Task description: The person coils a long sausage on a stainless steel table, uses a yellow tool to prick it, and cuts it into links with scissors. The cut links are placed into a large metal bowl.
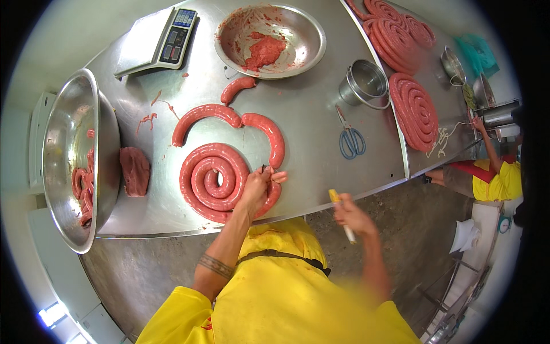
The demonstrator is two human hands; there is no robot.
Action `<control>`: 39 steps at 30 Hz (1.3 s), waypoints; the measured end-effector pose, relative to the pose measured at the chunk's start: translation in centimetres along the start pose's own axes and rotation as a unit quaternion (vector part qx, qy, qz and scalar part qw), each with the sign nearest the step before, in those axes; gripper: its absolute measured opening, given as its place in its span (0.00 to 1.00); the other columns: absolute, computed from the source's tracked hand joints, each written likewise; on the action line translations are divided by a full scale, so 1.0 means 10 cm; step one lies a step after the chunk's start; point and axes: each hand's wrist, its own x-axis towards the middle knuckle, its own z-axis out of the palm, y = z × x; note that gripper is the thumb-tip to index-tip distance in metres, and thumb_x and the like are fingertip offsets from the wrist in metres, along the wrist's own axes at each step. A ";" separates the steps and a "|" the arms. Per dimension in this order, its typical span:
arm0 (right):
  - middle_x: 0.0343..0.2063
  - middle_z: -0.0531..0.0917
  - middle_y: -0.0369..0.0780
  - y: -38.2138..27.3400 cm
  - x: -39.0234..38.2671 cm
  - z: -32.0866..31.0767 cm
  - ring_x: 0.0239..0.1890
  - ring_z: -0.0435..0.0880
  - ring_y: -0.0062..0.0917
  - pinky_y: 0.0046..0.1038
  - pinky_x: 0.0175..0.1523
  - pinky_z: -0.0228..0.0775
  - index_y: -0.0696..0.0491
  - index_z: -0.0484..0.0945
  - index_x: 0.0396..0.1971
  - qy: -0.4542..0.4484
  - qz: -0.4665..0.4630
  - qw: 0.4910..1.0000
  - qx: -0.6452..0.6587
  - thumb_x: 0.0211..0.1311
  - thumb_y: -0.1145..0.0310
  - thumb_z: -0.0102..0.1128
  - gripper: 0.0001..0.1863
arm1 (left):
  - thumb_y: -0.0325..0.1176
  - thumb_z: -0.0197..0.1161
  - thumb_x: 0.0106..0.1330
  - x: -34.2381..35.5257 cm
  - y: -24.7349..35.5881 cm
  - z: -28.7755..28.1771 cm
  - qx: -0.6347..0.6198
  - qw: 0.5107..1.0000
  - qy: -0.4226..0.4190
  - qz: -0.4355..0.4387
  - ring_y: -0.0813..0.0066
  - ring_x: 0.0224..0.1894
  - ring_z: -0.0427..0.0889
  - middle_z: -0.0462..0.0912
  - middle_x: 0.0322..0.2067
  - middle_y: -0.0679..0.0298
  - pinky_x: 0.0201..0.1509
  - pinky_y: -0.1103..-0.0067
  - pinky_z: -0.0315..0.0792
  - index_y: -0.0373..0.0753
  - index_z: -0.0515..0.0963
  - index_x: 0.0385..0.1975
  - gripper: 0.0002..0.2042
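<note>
A long pink sausage (213, 163) lies coiled in a spiral on the steel table near its front edge. My left hand (260, 186) is closed on the sausage where the coil's outer end meets a curved link (269, 135). A small dark bit shows at its fingertips. Two more links, a curved one (203, 117) and a short one (236, 89), continue the chain toward the back. Off the table's front edge, my right hand (352, 217) is closed around a slim object with a yellow end (334, 195) and a white end (349, 234); its kind is unclear.
Blue-handled scissors (351, 141) and a metal pail (366, 82) lie right. Behind are a bowl (312, 43) of ground meat and a scale (172, 46). A large bowl (109, 155) and a meat piece (135, 172) stand left. Sausage coils (412, 109) and a co-worker (498, 178) are far right.
</note>
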 end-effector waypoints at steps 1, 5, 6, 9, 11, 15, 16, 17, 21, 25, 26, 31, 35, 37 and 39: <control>0.33 0.74 0.41 -0.02 0.18 0.16 0.30 0.77 0.27 0.26 0.40 0.70 0.51 0.62 0.56 0.019 -0.014 0.996 -0.090 0.80 0.62 0.46 0.13 | 0.32 0.52 0.78 -0.03 0.05 0.00 0.000 0.999 -0.018 0.049 0.69 0.37 0.87 0.85 0.35 0.55 0.42 0.73 0.78 0.35 0.75 0.35 0.10; 0.56 0.78 0.56 -0.44 1.05 0.66 0.52 0.83 0.50 0.44 0.52 0.72 0.53 0.69 0.55 0.098 -0.423 0.800 -0.414 0.74 0.68 0.50 0.13 | 0.27 0.57 0.73 -0.22 0.17 -0.08 0.628 0.651 0.056 0.422 0.58 0.56 0.78 0.79 0.51 0.52 0.60 0.65 0.71 0.36 0.78 0.39 0.03; 0.54 0.80 0.52 -0.54 1.15 0.73 0.52 0.83 0.44 0.42 0.51 0.72 0.54 0.71 0.53 0.004 -0.375 0.801 -0.467 0.74 0.68 0.52 0.12 | 0.27 0.57 0.73 -0.24 0.18 -0.10 0.633 0.622 0.062 0.457 0.63 0.54 0.77 0.79 0.51 0.54 0.59 0.67 0.72 0.36 0.78 0.42 0.04; 0.50 0.82 0.48 -0.76 1.14 0.97 0.52 0.83 0.39 0.42 0.54 0.72 0.55 0.72 0.51 -0.118 -0.328 0.864 -0.363 0.74 0.66 0.54 0.12 | 0.26 0.56 0.74 -0.22 0.15 -0.11 0.444 0.831 -0.028 0.333 0.70 0.49 0.77 0.77 0.50 0.57 0.54 0.71 0.73 0.37 0.78 0.46 0.07; 0.47 0.84 0.47 -0.91 0.86 0.97 0.50 0.83 0.41 0.42 0.55 0.71 0.54 0.73 0.51 -0.028 -0.398 0.844 -0.358 0.74 0.66 0.53 0.12 | 0.28 0.55 0.75 -0.19 0.06 -0.09 0.322 0.928 -0.038 0.185 0.67 0.34 0.80 0.80 0.36 0.58 0.39 0.72 0.74 0.36 0.76 0.46 0.07; 0.34 0.81 0.38 -1.25 0.21 0.55 0.36 0.81 0.30 0.32 0.44 0.73 0.53 0.76 0.47 0.047 -0.432 0.887 -0.153 0.78 0.66 0.49 0.09 | 0.33 0.54 0.77 -0.06 -0.10 0.00 0.539 0.805 -0.006 0.247 0.66 0.23 0.81 0.79 0.23 0.58 0.27 0.66 0.72 0.34 0.73 0.37 0.09; 0.30 0.79 0.34 -1.29 0.02 0.32 0.31 0.79 0.23 0.27 0.40 0.72 0.52 0.76 0.46 -0.023 -0.425 0.904 0.031 0.79 0.65 0.49 0.09 | 0.34 0.54 0.77 -0.03 -0.11 0.01 0.572 0.781 0.023 0.249 0.65 0.24 0.82 0.80 0.23 0.56 0.28 0.65 0.72 0.33 0.73 0.36 0.10; 0.27 0.74 0.32 -1.19 -0.12 0.20 0.28 0.74 0.19 0.23 0.36 0.69 0.52 0.75 0.46 -0.027 -0.342 0.936 0.078 0.79 0.64 0.49 0.09 | 0.34 0.54 0.77 -0.01 -0.11 0.00 0.608 0.759 0.048 0.228 0.65 0.24 0.83 0.80 0.24 0.55 0.29 0.64 0.72 0.33 0.73 0.36 0.11; 0.23 0.70 0.28 -0.43 -0.05 0.21 0.22 0.66 0.11 0.17 0.27 0.60 0.52 0.66 0.51 -0.028 0.093 0.994 -0.057 0.80 0.62 0.46 0.11 | 0.34 0.52 0.78 -0.06 -0.03 -0.05 0.388 0.909 0.011 0.152 0.68 0.31 0.82 0.81 0.29 0.57 0.35 0.67 0.73 0.35 0.74 0.36 0.10; 0.25 0.72 0.35 -0.15 0.92 0.61 0.29 0.74 0.23 0.28 0.34 0.67 0.52 0.62 0.58 0.160 -0.336 0.879 -0.299 0.78 0.67 0.47 0.14 | 0.32 0.54 0.77 -0.24 0.05 -0.02 0.526 0.773 0.074 0.348 0.63 0.37 0.82 0.83 0.36 0.56 0.42 0.70 0.73 0.36 0.76 0.39 0.08; 0.35 0.76 0.43 -0.24 1.12 0.68 0.35 0.78 0.32 0.36 0.42 0.69 0.52 0.64 0.58 0.125 -0.364 0.817 -0.430 0.75 0.68 0.49 0.15 | 0.32 0.55 0.76 -0.26 0.08 -0.01 0.625 0.629 0.102 0.452 0.58 0.39 0.83 0.84 0.37 0.54 0.44 0.72 0.73 0.35 0.77 0.39 0.07; 0.45 0.81 0.51 -0.94 0.94 1.07 0.52 0.80 0.41 0.49 0.63 0.60 0.53 0.73 0.53 -0.140 -0.273 0.882 -0.357 0.69 0.69 0.55 0.14 | 0.31 0.55 0.76 -0.32 0.16 -0.05 0.283 0.942 -0.017 0.182 0.70 0.33 0.82 0.82 0.36 0.57 0.34 0.78 0.72 0.34 0.77 0.46 0.08; 0.38 0.81 0.44 -1.39 0.57 1.02 0.41 0.82 0.37 0.42 0.50 0.70 0.55 0.75 0.48 0.097 -0.524 0.769 -0.353 0.72 0.64 0.56 0.12 | 0.34 0.49 0.80 -0.42 0.12 -0.06 0.374 0.910 -0.126 0.126 0.76 0.27 0.80 0.81 0.28 0.62 0.31 0.75 0.72 0.34 0.73 0.46 0.10; 0.31 0.79 0.38 -1.47 0.53 0.47 0.31 0.78 0.30 0.32 0.41 0.72 0.53 0.75 0.46 0.007 -0.478 0.877 0.049 0.74 0.61 0.55 0.11 | 0.32 0.50 0.79 -0.45 0.09 0.01 0.445 0.861 -0.112 0.219 0.64 0.22 0.80 0.79 0.23 0.56 0.30 0.69 0.73 0.33 0.71 0.41 0.08; 0.25 0.75 0.32 -1.38 0.51 -0.30 0.24 0.73 0.21 0.22 0.33 0.71 0.50 0.75 0.45 -0.112 -0.451 0.805 0.370 0.75 0.59 0.54 0.11 | 0.31 0.51 0.78 -0.44 0.10 0.06 0.472 0.831 -0.114 0.272 0.56 0.23 0.80 0.80 0.25 0.52 0.30 0.66 0.72 0.32 0.71 0.40 0.07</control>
